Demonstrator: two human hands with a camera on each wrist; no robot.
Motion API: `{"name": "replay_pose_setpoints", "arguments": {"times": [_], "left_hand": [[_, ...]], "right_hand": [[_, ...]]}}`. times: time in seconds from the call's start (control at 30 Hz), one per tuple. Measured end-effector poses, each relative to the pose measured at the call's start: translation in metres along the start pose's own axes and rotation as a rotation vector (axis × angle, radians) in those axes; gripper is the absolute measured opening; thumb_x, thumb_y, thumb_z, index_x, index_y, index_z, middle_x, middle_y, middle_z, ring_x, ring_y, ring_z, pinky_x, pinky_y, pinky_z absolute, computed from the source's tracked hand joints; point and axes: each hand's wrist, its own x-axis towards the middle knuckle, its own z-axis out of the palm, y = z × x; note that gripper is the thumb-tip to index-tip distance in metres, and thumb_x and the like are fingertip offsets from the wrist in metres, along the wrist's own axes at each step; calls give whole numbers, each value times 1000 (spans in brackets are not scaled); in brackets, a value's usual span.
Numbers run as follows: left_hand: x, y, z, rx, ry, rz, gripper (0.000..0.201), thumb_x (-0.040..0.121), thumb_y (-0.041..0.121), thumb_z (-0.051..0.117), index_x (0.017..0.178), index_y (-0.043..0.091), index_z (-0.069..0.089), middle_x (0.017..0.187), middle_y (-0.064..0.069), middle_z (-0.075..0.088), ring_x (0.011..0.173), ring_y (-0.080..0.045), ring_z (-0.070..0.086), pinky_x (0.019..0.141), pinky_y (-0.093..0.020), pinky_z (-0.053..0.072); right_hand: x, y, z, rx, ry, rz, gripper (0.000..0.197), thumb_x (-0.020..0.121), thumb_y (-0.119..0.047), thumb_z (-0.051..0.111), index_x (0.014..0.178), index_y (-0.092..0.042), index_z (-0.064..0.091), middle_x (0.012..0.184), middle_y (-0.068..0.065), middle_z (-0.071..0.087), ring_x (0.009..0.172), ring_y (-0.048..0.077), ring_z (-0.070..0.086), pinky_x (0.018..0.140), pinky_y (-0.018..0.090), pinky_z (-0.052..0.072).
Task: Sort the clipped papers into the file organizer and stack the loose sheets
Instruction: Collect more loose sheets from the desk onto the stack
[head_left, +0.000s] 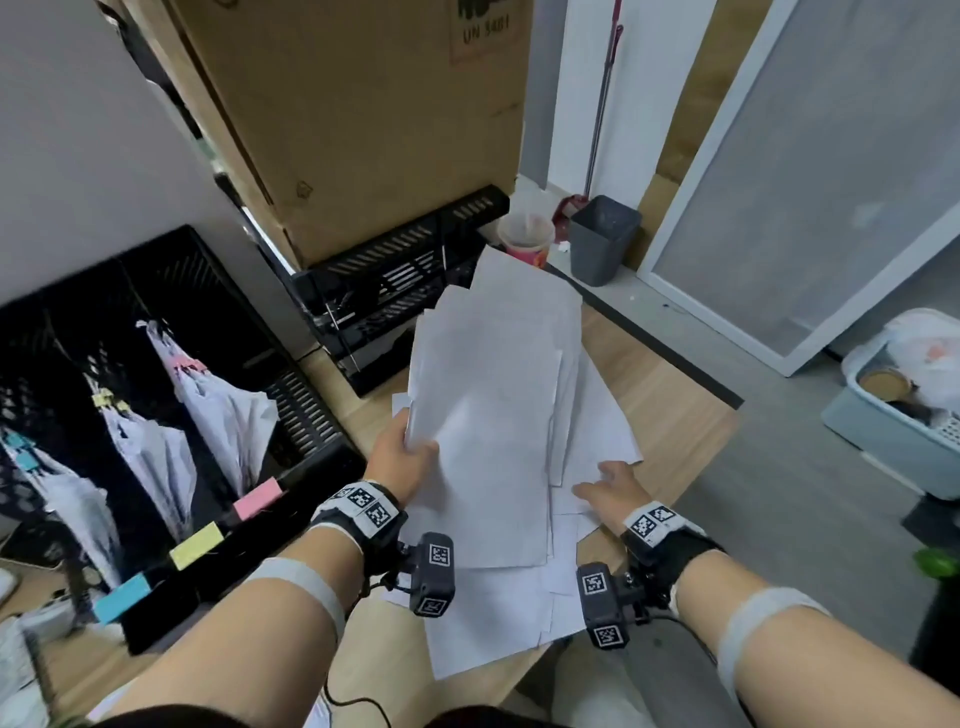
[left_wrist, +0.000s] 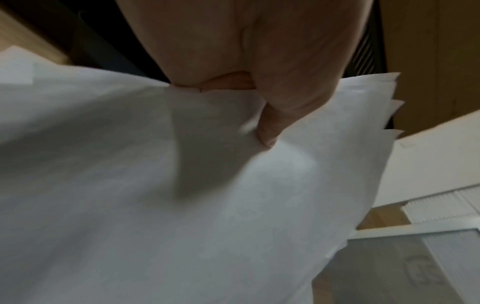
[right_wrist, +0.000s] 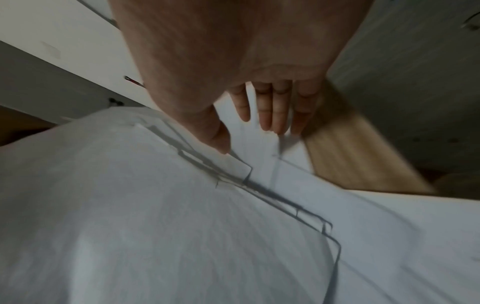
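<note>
My left hand (head_left: 402, 457) pinches the left edge of a raised bundle of white loose sheets (head_left: 488, 395), thumb on top; in the left wrist view the thumb (left_wrist: 270, 131) presses into that bundle (left_wrist: 182, 205). More loose sheets (head_left: 587, 415) lie spread on the wooden table beneath. My right hand (head_left: 610, 488) reaches over these with straight, spread fingers (right_wrist: 270, 115), holding nothing. The black file organizer (head_left: 171, 291) stands at the left with three clipped paper sets (head_left: 218, 400) in its slots, marked by blue, yellow and pink labels.
A black stacked letter tray (head_left: 395, 291) sits behind the papers, in front of a large cardboard box (head_left: 363, 119). A cup (head_left: 524, 239) and a grey bin (head_left: 602, 236) stand beyond. The table edge (head_left: 691, 384) drops off to the right; a plastic basket (head_left: 893, 415) is on the floor.
</note>
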Motion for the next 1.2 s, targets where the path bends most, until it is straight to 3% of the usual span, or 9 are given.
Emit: {"name": "replay_pose_setpoints", "arguments": {"times": [0.1,0.23,0.4,0.63,0.73,0.9,0.97,1.07,1.2], "left_hand": [[-6,13,-18,-165,42,96,45,88,-6,58,128,13,59,113,-7,71,103,-29,66,92,-36,53],[-13,50,-34,-366,65,212,42,91,-7,61,128,13,55,112,-1,70,97,-14,68,95,-33,54],[-17,77,-37,-498,70,346,48,88,6,71,132,15,54,123,-3,71,112,-16,69,94,-28,55],[-33,43,-7,-545,10,252,60,76,12,85,128,11,56,121,-8,71,114,-27,68,93,-35,57],[-34,40,0,-492,-54,291,53,78,12,84,126,14,62,119,-6,73,113,-26,69,95,-39,56],[-30,34,6,-488,-64,248,55,78,13,84,128,14,60,120,-6,73,112,-24,69,96,-40,55],[-29,27,10,-445,-43,176,47,78,24,83,121,17,66,114,-4,75,107,-24,71,97,-47,56],[-27,22,11,-392,-2,101,37,73,44,77,103,22,74,105,-3,78,102,-26,72,96,-55,54],[-28,37,-4,-529,19,84,24,88,15,74,111,14,71,114,-9,75,108,-30,70,100,-50,53]], "right_hand": [[-17,-48,-7,187,-5,-201,77,86,-10,67,150,-15,23,148,12,41,133,26,44,104,33,39],[-51,-118,-24,264,73,-460,50,83,-4,57,128,-19,43,103,1,61,89,19,61,74,33,52],[-78,-154,-33,395,258,-692,28,81,-3,60,108,-12,58,101,7,67,88,20,65,73,28,52],[-73,-92,-13,435,225,-548,50,80,4,61,125,-15,51,106,3,67,97,20,65,69,15,46],[-71,-85,-15,447,210,-522,50,80,6,58,125,-16,52,103,3,68,90,13,65,62,10,48],[-62,-79,-17,417,195,-493,43,78,4,60,118,-13,62,102,4,70,93,19,64,72,25,49],[-56,-73,-16,367,160,-410,29,80,1,62,106,-11,66,93,2,70,87,20,63,72,27,48],[-51,-68,-18,214,115,-322,22,82,-10,66,104,-13,65,96,4,69,84,20,62,74,27,44],[-44,-79,-25,-46,21,-422,8,89,-16,62,94,-14,67,95,9,71,91,28,66,79,32,51]]}}
